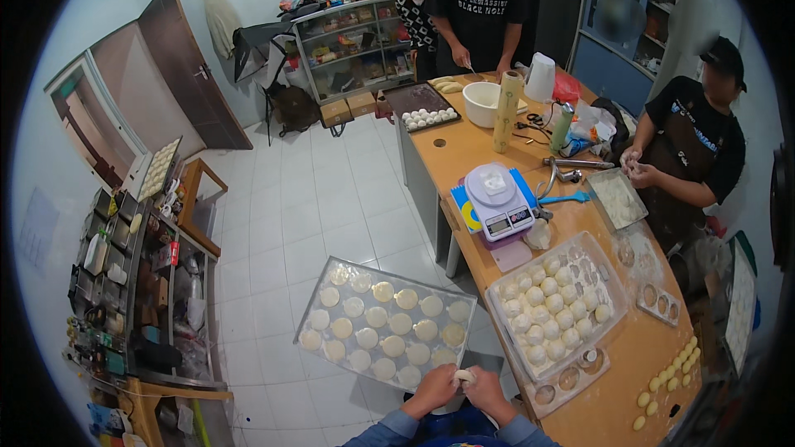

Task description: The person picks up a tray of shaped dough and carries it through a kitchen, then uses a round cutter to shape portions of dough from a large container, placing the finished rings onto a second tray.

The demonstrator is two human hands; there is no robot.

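Note:
Close to my body, both hands meet over a small pale piece of dough (464,376). My left hand (432,389) has its fingers closed on the dough's left side, and my right hand (489,393) grips it from the right. Just beyond them a metal tray (406,279) bears several rows of flat, round dough discs (367,337). On the table to my right, a clear plastic box (619,281) holds many floury dough balls (551,314). Against its near side lies a mould strip (571,379) with round cups.
The wooden table (613,414) carries yellow balls (671,372), another cup mould (658,305), a kitchen scale (501,215), a blue brush (567,198) and a white bowl (482,108). A person at right works dough above a metal tin (617,203). Two people stand at the far end. Shelves (157,298) line the left.

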